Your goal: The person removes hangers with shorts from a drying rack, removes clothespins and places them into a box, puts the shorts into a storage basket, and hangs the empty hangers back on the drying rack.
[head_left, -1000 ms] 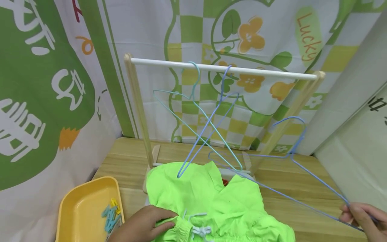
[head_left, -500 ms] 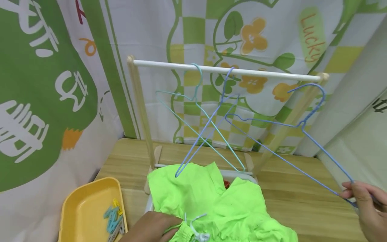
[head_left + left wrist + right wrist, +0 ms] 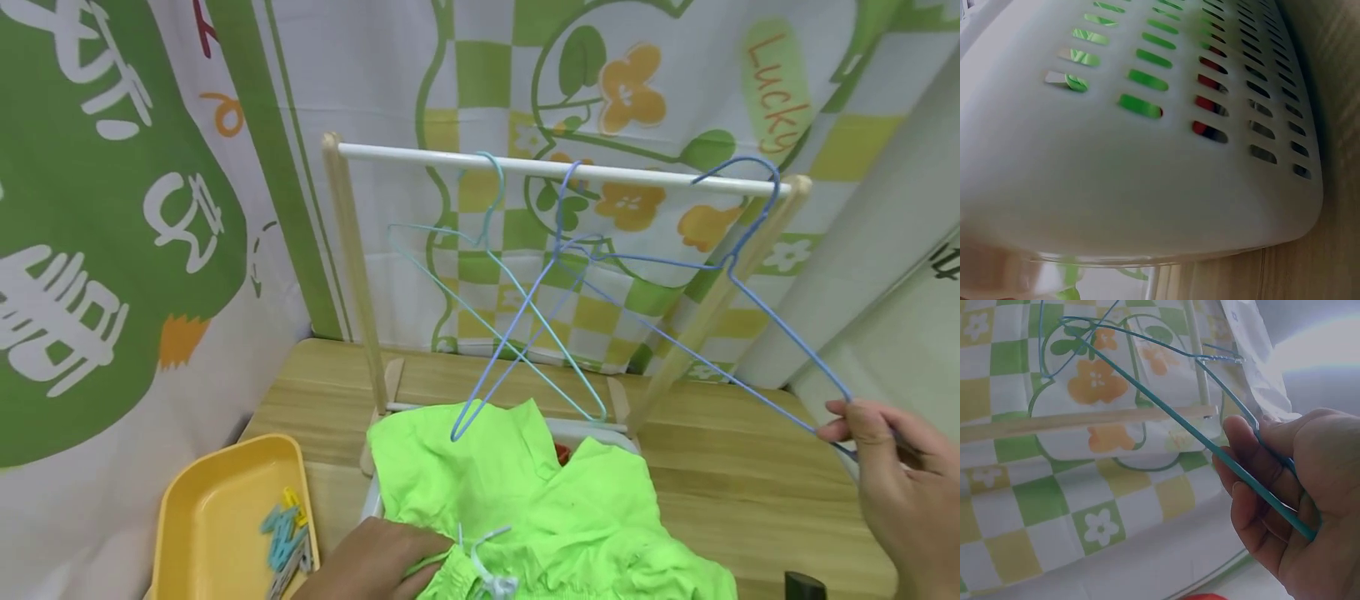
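Observation:
My right hand [image 3: 896, 479] pinches one corner of a blue wire hanger [image 3: 783, 325], which slants up and left. The hanger's hook overlaps the right end of the white rail [image 3: 637, 175]; whether it rests there cannot be told. My left hand [image 3: 378, 560] pinches the waistband of a bright green garment [image 3: 480, 475] with white drawstrings. That garment lies over a white slotted basket [image 3: 1135, 156], whose wall fills the left wrist view. In the right wrist view, the fingers [image 3: 1250, 509] curl round the hanger's corner.
A teal hanger [image 3: 555, 342] and a periwinkle hanger [image 3: 498, 350] hang from the rack's rail. At the left stands a yellow tray [image 3: 217, 517] with several clothespins [image 3: 283, 533]. A patterned curtain [image 3: 375, 75] backs the wooden table [image 3: 735, 467]. A dark object [image 3: 804, 586] shows at the bottom edge.
My right hand has lifted the blue hanger from low beside the rack until its hook reaches rail height, lately shifting left. My left hand keeps hold of the garment, nearly still.

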`<state>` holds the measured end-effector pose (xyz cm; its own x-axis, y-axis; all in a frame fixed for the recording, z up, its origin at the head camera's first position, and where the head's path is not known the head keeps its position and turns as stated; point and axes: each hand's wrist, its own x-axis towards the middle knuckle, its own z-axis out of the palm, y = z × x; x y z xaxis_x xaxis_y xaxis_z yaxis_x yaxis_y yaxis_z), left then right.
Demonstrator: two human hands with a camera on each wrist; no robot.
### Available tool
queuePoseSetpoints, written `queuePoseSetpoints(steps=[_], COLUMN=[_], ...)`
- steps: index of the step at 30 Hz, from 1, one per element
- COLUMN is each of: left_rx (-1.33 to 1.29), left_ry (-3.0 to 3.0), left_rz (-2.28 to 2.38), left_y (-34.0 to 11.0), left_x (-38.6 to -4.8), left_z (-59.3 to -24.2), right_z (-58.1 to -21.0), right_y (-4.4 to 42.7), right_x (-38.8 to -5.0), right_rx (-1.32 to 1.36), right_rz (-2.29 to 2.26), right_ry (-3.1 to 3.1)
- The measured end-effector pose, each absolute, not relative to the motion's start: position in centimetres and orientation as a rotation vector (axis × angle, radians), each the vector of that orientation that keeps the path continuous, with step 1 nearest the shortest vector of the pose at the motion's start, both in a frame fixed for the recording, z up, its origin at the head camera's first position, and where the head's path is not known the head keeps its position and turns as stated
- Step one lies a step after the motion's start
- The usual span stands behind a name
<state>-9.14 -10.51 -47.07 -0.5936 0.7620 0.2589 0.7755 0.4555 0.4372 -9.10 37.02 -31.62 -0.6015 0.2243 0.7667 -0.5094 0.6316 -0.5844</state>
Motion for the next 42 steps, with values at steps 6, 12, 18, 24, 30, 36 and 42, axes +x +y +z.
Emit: queuePoseSetpoints(steps=[6,12,18,24,30,36,42], left_rx=[-1.365,-1.351,-1.344,-1.367,-1.389,-1.380,-1.296], left_ry=[-2.690,-2.666,-2.675,-2.717,-2.853,-2.805,-2.687], left_rz=[-0.833,-0.897,-1.014,-1.058,-1.160,-1.200,-1.117], left_y=[-10.6,-10.6,-10.8,-11.4,-11.9,-12.6,-13.4], left_x=[-9.0,-8.8,-8.5,-8.7,-9.2,-9.5,-10.8], left_z=[-47.2,-47.8,-48.1,-47.3,-45.4,-43.6,-41.7], right_z=[-30.7,-31.0,-31.8,-32.5,-32.9,-33.6,-33.8], right_y=[36.3,36.0,36.2,36.4,36.4,36.7,37.3], right_x=[-9.6,-9.7,-9.5,-9.3,-8.9,-8.5,-8.0], right_rx=[0.109,0.038,0.166,0.254,0.159,0.147,0.182], right_rz=[0.968,0.833,0.821,0.855,0.885,0.909,0.985], right_ry=[-2.013,-2.114,-2.146,-2.170,-2.221,-2.239,-2.331])
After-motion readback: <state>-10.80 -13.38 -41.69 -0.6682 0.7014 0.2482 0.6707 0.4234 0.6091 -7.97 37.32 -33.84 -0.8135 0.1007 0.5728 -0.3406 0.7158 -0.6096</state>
